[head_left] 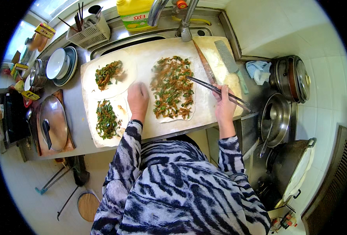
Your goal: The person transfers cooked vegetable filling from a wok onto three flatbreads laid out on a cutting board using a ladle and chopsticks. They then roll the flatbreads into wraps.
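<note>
My right hand (224,107) grips a pair of dark chopsticks (204,84), their tips over the right edge of chopped green and orange filling (171,88). That filling is spread across a rolled-out dough sheet (167,119) on a pale board (142,58). My left hand (138,98) rests on the board as a closed fist, left of this sheet; I see nothing in it. Farther left lie an upper dough sheet (89,80) and a lower one (120,111), each with a heap of filling. A long wooden rolling pin (205,62) lies beyond my right hand.
A broad knife (226,56) with a green handle lies at the board's right. A sink (134,41), faucet (185,27) and yellow jug (136,13) are behind. Bowls (57,64) and a pan lid (54,121) stand left; a steel pan (277,117) and pot (291,78) right.
</note>
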A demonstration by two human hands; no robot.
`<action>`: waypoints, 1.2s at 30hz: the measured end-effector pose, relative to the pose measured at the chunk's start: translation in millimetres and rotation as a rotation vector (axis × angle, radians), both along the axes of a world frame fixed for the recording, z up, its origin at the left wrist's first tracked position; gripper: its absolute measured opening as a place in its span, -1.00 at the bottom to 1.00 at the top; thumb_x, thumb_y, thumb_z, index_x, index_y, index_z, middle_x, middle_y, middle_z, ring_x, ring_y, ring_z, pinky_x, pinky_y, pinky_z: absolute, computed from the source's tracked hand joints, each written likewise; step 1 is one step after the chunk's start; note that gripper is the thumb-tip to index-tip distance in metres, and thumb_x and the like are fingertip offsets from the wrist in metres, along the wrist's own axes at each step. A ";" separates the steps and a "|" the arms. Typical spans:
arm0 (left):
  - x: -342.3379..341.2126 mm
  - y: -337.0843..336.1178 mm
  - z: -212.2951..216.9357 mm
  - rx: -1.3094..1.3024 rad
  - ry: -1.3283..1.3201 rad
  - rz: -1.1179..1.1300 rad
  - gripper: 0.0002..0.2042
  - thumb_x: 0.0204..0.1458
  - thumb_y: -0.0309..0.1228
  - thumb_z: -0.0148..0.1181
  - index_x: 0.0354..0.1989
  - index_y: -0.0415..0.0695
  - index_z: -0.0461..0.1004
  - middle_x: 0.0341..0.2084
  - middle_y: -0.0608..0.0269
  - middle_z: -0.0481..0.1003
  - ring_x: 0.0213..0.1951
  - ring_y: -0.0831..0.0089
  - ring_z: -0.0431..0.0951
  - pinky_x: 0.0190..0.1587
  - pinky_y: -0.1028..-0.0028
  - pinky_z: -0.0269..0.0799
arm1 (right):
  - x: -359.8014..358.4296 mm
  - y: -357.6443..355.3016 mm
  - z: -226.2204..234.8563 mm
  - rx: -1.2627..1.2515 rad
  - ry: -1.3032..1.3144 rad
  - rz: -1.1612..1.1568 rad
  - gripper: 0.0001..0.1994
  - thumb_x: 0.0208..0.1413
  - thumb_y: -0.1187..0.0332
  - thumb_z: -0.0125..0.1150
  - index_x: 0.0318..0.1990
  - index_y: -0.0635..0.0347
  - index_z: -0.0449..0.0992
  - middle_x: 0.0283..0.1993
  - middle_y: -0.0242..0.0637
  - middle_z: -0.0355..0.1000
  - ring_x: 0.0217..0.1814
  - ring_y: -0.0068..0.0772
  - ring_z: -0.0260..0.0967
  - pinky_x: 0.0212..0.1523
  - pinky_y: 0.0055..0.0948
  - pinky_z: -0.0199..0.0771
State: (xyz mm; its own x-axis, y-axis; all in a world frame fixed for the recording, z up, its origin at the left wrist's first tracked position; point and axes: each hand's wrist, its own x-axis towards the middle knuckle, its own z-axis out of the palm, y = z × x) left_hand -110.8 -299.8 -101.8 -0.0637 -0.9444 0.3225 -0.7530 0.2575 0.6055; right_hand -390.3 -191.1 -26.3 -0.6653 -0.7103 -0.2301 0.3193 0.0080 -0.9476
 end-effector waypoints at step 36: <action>1.3 -0.4 -1.8 -0.064 0.048 0.004 -0.95 0.11 -0.47 0.15 -0.32 -0.18 0.46 -0.41 0.10 0.44 -0.29 0.10 0.46 -0.19 0.23 0.40 | 93.8 20.8 8.6 0.073 0.145 0.420 -0.72 0.33 0.25 0.10 -0.13 0.36 0.52 -0.15 -0.22 0.54 -0.11 -0.43 0.51 -0.01 -0.45 0.55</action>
